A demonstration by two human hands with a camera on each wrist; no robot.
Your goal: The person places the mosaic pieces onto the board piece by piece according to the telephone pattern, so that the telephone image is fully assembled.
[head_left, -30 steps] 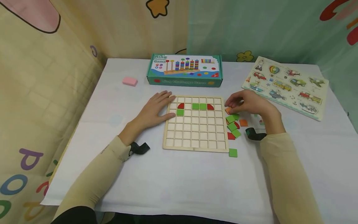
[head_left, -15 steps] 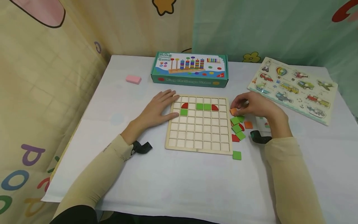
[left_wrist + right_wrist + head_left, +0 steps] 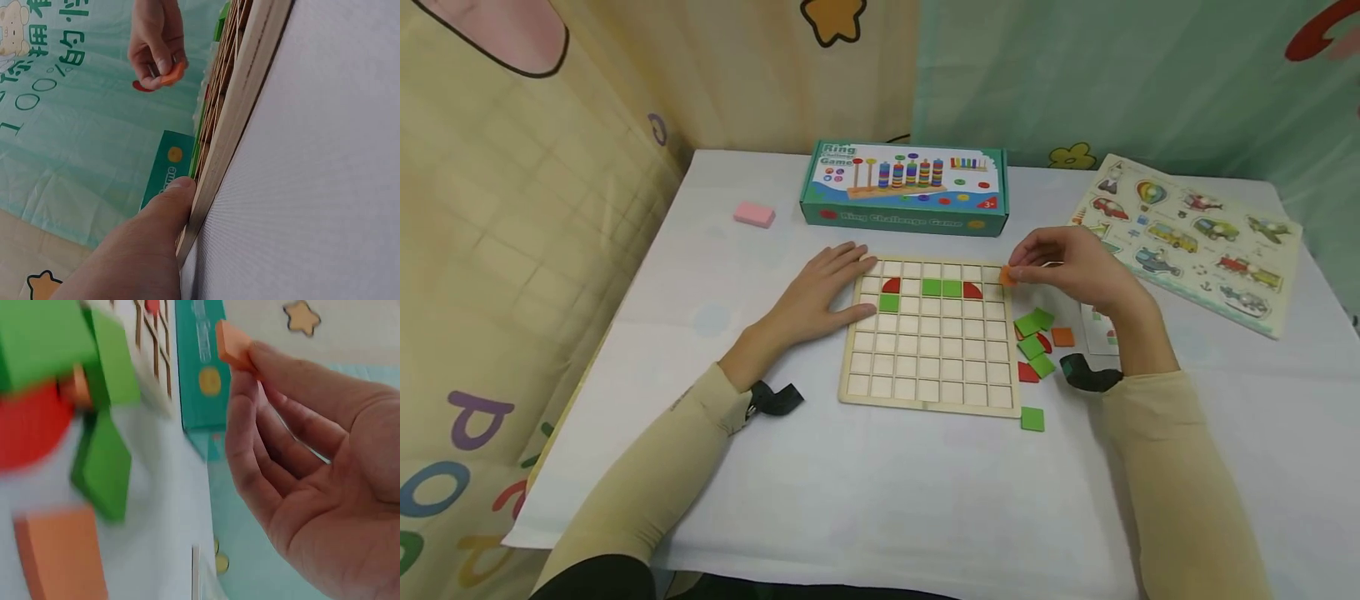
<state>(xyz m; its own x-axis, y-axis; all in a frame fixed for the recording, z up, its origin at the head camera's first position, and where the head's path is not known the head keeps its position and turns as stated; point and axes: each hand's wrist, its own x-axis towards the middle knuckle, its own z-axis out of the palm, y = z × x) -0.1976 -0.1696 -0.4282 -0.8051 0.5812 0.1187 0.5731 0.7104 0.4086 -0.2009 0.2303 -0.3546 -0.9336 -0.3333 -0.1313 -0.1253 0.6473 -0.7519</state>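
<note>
Pinching thin orange tile (image 3: 1007, 277) in right hand (image 3: 1078, 265), tilted, free edge toward gridded board (image 3: 929, 368); cannot tell long axis. Resting left hand (image 3: 818, 293) there, spread.

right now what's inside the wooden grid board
Three green tiles and two red rounded pieces sit in the grid board. The left hand covers part of its left edge, the orange piece part of its right; what's beneath is hidden.

I'm remotely holding a flat orange tile (image 3: 233, 345) pinched, tilted and raised near the far right corner of the wooden board (image 3: 928, 367). The board is lying flat, its grid carrying three green squares (image 3: 952, 288) and two red quarter-circles (image 3: 972, 291). Loose tiles (image 3: 1032, 347), green, red and orange, are lying beside its right edge.
</note>
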